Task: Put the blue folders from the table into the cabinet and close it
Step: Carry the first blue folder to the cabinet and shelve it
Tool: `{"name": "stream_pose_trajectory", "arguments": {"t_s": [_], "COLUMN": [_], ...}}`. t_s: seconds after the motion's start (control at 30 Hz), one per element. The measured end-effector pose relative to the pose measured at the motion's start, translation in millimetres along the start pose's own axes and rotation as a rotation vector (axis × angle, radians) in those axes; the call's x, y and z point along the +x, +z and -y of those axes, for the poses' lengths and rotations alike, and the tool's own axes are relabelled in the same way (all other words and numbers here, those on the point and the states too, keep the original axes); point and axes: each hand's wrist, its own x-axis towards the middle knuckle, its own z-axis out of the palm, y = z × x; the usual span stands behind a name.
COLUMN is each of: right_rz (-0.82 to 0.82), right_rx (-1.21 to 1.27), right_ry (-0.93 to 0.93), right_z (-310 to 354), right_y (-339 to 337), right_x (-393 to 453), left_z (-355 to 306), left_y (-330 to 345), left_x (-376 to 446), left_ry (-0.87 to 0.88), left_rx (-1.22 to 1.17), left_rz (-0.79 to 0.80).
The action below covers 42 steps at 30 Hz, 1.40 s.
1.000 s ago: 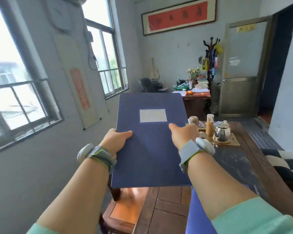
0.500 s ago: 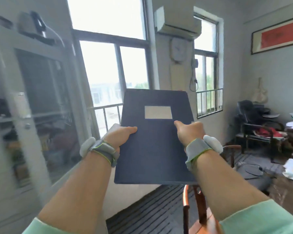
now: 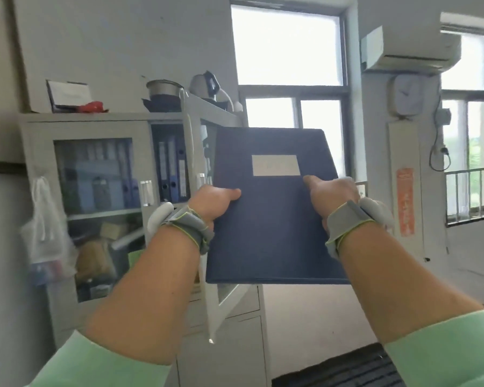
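A dark blue folder (image 3: 271,219) with a pale label is held flat in front of me at chest height. My left hand (image 3: 213,201) grips its left edge and my right hand (image 3: 331,194) grips its right edge, thumbs on top. Behind it stands a grey metal cabinet (image 3: 84,124) with glass doors. Its right door (image 3: 196,152) is swung open toward me, and blue binders (image 3: 171,169) stand upright on the upper shelf inside. The folder hides part of the open door.
A white plastic bag (image 3: 44,233) hangs on the cabinet's left side. A pot (image 3: 164,90), a kettle (image 3: 206,85) and papers (image 3: 67,94) sit on top of the cabinet. Windows (image 3: 288,46) and an air conditioner (image 3: 408,48) are to the right.
My view has swung left from the table, past the windows, to face the cabinet. Both hands keep the same hold on the folder.
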Motion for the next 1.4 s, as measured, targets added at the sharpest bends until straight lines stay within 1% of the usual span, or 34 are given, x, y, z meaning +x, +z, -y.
{"name": "stream_pose_trajectory", "arguments": {"t_s": [0.1, 0.23, 0.57, 0.67, 0.73, 0.8, 0.87, 0.93, 1.13, 1.3, 1.4], "right_rz": [0.043, 0.163, 0.431, 0.495, 0.536, 0.564, 0.55, 0.54, 0.507, 0.466, 0.469], "right_rx": [0.018, 0.054, 0.061, 0.076, 0.094, 0.106, 0.141, 0.147, 0.117, 0.072, 0.033], "right_ry": [-0.05, -0.052, -0.015, -0.02, -0.02, -0.037, -0.032, -0.039, -0.074, -0.107, -0.149], "right_z": [19, 36, 57, 64, 69, 72, 76, 75, 66, 51, 44], "right_y": [29, 77, 206, 241, 279, 295, 329, 344, 418, 455, 471], "right_x": [-11, -25, -75, -86, -91, -91, -89, -85, -49, -22, -3], "left_z": [-4, -2, 37, 45, 54, 57, 67, 72, 94, 116, 129], "left_y": [-32, -73, -183, -209, -235, -244, -263, -268, -283, -282, -278], "left_x": [1, 3, 24, 35, 53, 62, 85, 99, 177, 227, 249], "left_ry": [0.011, 0.007, -0.044, -0.055, -0.04, -0.03, -0.023, -0.017, 0.023, 0.048, 0.069], "left_rx": [0.003, 0.022, 0.059, 0.058, 0.061, 0.059, 0.059, 0.051, 0.033, -0.008, -0.041], "left_rz": [-0.043, -0.162, -0.397, -0.443, -0.468, -0.475, -0.485, -0.491, -0.491, -0.518, -0.522]}}
